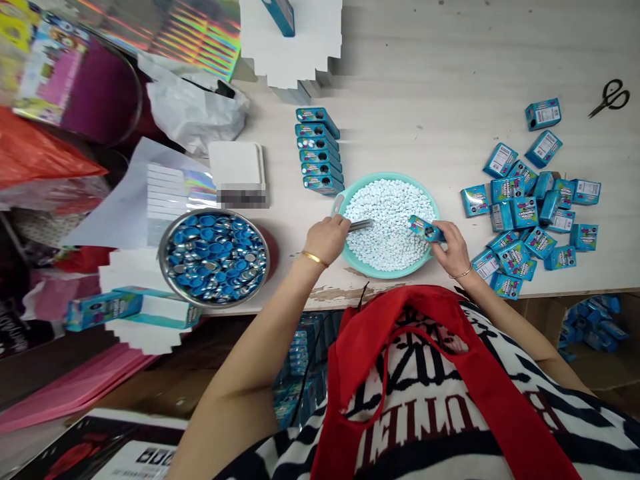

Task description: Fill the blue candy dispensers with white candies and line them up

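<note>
Red apron [505, 393], striped top [430, 427], gold bangle [315, 259]

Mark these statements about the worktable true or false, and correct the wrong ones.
1. The left hand holds a metal tool. True.
2. The right hand is empty. False: the right hand holds a small blue box.
3. The bowl contains white pellets. True.
4. The scissors lie in the bowl. False: the scissors lie on the table.
5. The pot of blue caps stands left of the bowl. True.
</note>
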### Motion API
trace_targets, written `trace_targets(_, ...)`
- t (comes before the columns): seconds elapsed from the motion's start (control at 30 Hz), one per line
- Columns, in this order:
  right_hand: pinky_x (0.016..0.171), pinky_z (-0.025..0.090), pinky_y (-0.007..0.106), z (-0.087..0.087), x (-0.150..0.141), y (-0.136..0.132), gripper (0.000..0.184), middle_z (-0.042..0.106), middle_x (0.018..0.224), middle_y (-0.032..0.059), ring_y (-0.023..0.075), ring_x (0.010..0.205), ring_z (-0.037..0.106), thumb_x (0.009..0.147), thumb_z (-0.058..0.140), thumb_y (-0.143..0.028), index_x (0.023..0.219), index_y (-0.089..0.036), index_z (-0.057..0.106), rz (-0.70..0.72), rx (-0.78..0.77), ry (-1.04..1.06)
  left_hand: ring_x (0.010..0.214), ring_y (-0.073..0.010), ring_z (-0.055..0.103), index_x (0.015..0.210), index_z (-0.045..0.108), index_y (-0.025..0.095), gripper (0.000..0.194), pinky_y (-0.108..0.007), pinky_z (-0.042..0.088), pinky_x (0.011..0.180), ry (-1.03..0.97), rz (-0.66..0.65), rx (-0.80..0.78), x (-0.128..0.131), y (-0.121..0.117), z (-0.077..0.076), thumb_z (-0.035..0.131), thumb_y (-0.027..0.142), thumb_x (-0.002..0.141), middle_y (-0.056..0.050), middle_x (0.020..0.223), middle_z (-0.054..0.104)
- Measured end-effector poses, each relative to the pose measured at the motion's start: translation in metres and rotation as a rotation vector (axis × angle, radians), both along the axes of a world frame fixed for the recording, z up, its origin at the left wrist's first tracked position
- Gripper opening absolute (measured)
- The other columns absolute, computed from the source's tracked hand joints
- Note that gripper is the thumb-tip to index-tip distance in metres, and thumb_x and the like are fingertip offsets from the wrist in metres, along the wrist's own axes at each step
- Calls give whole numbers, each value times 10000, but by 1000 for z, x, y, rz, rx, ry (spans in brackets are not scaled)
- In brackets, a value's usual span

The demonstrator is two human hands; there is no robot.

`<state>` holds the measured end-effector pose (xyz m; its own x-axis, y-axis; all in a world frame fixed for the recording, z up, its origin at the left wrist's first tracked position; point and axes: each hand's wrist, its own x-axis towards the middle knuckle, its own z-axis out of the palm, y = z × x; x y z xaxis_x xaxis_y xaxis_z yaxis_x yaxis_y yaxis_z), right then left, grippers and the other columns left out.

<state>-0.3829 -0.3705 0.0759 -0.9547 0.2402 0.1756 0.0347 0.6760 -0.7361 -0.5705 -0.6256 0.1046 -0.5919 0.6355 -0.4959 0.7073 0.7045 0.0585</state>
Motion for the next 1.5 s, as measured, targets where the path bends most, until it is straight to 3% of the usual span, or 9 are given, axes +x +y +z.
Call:
trace_targets(0.17,968,532,482,7,6,10,365,649,1191,111,291,1120,617,908,573,-261,1273,-247,554,-74,12,9,1136,-273,565,1136,591,170,262,-379,482,886,-203,81,169,23,39,-79,401,175,955,-158,1210,609)
trace_targets(0.27,934,543,457,8,8,11,336,653,1154,102,275,1077,628,914,593,-287,1246,-243,560,-123,-2,25,1181,-266,549,1192,565,149,298,-375,458,962,-268,133,293,34,57,-97,425,153,929,-164,1275,589)
trace_targets(0.4,908,546,433,8,9,11,321,653,1122,91,260,1043,631,917,602,-320,1225,-238,564,-172,-36,19,1104,-223,579,1210,545,142,294,-331,453,967,-373,155,439,35,46,-98,459,214,938,-137,1217,614)
trace_targets(0.57,926,536,442,6,9,13,337,650,1127,97,271,1055,627,917,603,-349,1231,-235,561,-170,-41,20,1019,-199,587,1180,544,170,285,-319,470,930,-398,144,584,30,19,-63,485,344,963,-109,1109,628)
trace_targets(0.77,963,528,478,2,3,8,348,647,1179,118,294,1107,612,911,565,-274,1258,-239,553,-72,16,10,989,-208,605,1173,558,181,285,-342,494,894,-346,-16,614,24,13,16,445,362,985,-101,1050,645)
trace_targets(1.03,1014,509,495,-3,-9,-17,430,650,1234,108,287,1175,595,870,512,-172,1293,-245,539,81,56,22,1035,-257,629,1163,576,172,244,-350,523,797,-112,-258,137,28,45,110,439,228,969,-115,1111,659)
trace_targets(1.2,1023,500,478,-5,-12,-27,394,657,1221,110,271,1177,593,897,508,-186,1287,-237,537,125,8,43,946,-272,644,1123,596,145,297,-364,529,732,-9,-328,-16,46,66,153,346,108,967,-130,970,662)
trace_targets(1.37,1041,487,477,-8,-8,-31,409,643,1237,115,263,1196,580,897,516,-178,1303,-231,519,109,-87,70,939,-261,645,1096,611,181,238,-361,536,760,-16,-368,140,39,49,158,417,156,960,-111,992,639)
trace_targets(1.5,1039,501,450,-5,-4,-33,400,636,1244,131,257,1200,590,918,546,-233,1315,-210,510,98,-186,80,1067,-281,632,1336,493,208,499,-354,551,770,-85,-312,451,19,37,112,609,433,906,-138,1291,564)
